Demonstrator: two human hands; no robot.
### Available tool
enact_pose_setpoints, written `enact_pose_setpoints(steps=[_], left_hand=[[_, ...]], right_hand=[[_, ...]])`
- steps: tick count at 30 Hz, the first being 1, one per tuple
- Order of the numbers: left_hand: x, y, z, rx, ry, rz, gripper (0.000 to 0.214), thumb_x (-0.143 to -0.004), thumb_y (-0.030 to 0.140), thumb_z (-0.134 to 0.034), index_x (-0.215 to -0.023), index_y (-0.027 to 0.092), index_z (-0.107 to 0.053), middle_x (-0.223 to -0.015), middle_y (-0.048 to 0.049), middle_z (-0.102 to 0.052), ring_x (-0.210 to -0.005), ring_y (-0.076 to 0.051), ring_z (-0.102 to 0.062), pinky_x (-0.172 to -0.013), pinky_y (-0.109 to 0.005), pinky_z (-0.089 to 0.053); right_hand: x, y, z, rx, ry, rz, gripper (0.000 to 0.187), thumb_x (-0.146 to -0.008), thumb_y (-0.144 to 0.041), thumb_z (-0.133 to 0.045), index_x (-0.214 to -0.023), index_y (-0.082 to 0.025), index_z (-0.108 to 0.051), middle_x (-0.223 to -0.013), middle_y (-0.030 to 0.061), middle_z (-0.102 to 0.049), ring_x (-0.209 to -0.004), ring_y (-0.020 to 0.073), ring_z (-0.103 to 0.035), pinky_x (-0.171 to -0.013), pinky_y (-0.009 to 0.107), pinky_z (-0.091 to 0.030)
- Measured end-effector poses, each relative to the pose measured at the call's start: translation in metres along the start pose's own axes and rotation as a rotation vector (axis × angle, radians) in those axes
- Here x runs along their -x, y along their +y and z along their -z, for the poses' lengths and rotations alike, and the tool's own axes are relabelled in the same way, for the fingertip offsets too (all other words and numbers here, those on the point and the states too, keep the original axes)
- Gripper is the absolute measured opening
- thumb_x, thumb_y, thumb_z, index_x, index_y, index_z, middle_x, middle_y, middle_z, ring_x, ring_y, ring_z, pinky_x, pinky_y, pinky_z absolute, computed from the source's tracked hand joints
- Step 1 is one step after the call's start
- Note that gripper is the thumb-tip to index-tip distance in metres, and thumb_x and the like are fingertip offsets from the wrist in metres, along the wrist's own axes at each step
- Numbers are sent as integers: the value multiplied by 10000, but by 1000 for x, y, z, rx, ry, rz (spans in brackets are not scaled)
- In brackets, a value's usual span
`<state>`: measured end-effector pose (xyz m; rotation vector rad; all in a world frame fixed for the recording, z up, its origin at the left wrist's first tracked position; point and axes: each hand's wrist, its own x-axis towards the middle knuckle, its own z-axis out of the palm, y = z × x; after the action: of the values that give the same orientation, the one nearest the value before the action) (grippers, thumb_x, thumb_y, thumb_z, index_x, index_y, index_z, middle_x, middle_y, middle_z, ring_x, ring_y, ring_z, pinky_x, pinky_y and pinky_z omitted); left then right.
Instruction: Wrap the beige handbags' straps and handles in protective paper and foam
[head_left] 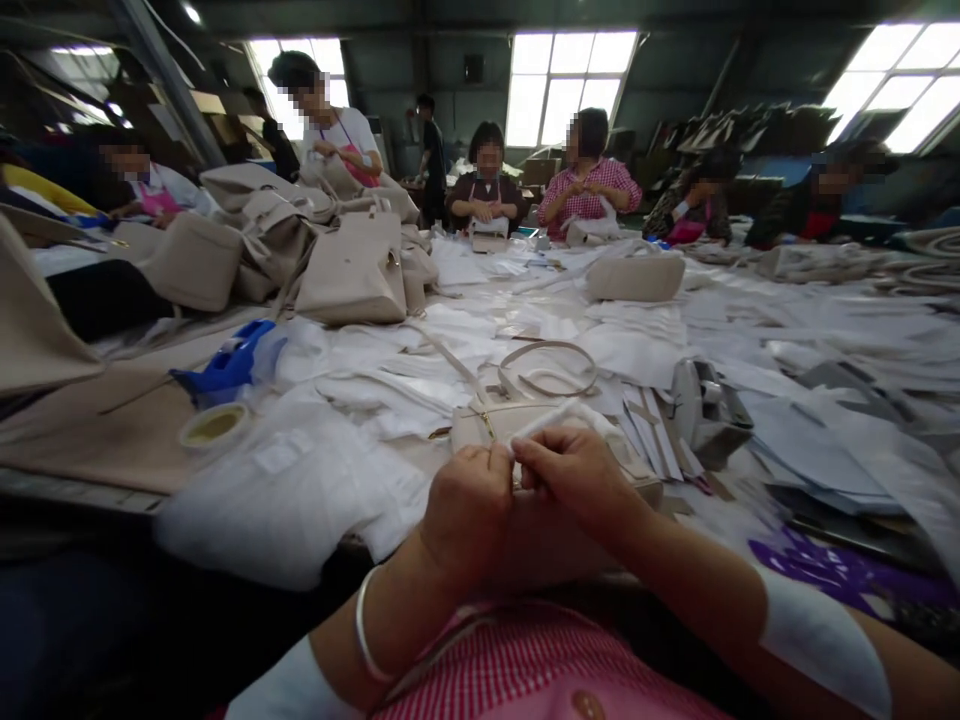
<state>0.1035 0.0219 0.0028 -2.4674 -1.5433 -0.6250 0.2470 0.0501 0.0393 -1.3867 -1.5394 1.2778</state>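
A beige handbag [466, 428] stands at the table edge right in front of me, with gold-coloured metal fittings near its strap. Over its top, my left hand [469, 500] is closed, its fingers curled with the thumb on top. My right hand [574, 475] meets it, thumb and fingertips pinching a thin white wrapping strip [551, 422] that runs along the upper side of the bag. Both sets of fingertips nearly touch at the strip's end. What lies inside the left fist is mostly hidden, though the strip leads into it. The bag's strap [454, 360] trails away behind it.
A blue tape dispenser [229, 365] and a tape roll [214, 428] lie to the left, beside white wrapping sheets [300, 480]. Beige bags [356, 265] are piled behind. A grey tape dispenser [709, 410] stands right. Several co-workers [592, 185] work across the table.
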Motion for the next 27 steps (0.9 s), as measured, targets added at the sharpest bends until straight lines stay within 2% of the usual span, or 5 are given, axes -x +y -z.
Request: enact_pose_setpoints(steps=[7, 12, 15, 19, 27], left_hand=[[3, -3, -2, -38, 160, -61, 188, -878, 33, -451, -867, 123, -615, -738, -97, -667, -706, -230, -641, -635, -340, -579], [8, -9, -10, 69, 240, -27, 290, -909, 41, -425, -1142, 82, -591, -839, -126, -713, -814, -244, -687, -701, -345, -601], [9, -13, -13, 160, 219, -36, 326, -911, 47, -421, -1205, 41, -562, -857, -157, -712, -828, -272, -693, -701, -383, -598], [5, -16, -13, 235, 121, 5, 239, -929, 96, -425, -1051, 63, -627, -826, -155, -704, -835, -283, -686, -757, -412, -584], [-1, -16, -13, 199, 153, 155, 180, -935, 166, -453, -860, 143, -616, -723, -101, -684, -664, -249, -659, -616, -359, -525]], right_hand=[[-10, 2, -4, 140, 67, -70, 332, -728, -398, -639, -479, -195, -554, -432, -15, -538, -400, 93, -420, -398, 223, -302], [-11, -1, -11, 162, 60, -88, 293, -723, -320, -628, -472, -202, -535, -427, -26, -532, -399, 90, -420, -403, 220, -293], [-11, -4, -12, 200, 78, -71, 310, -744, -303, -623, -463, -202, -539, -429, -23, -544, -410, 96, -452, -417, 222, -307], [-9, -4, -11, 248, 64, -28, 319, -785, -319, -623, -491, -197, -602, -480, -11, -613, -458, 113, -528, -478, 232, -377], [-1, 5, -9, 262, 58, 112, 170, -802, -261, -606, -707, -205, -736, -672, 11, -731, -649, 164, -669, -641, 258, -480]])
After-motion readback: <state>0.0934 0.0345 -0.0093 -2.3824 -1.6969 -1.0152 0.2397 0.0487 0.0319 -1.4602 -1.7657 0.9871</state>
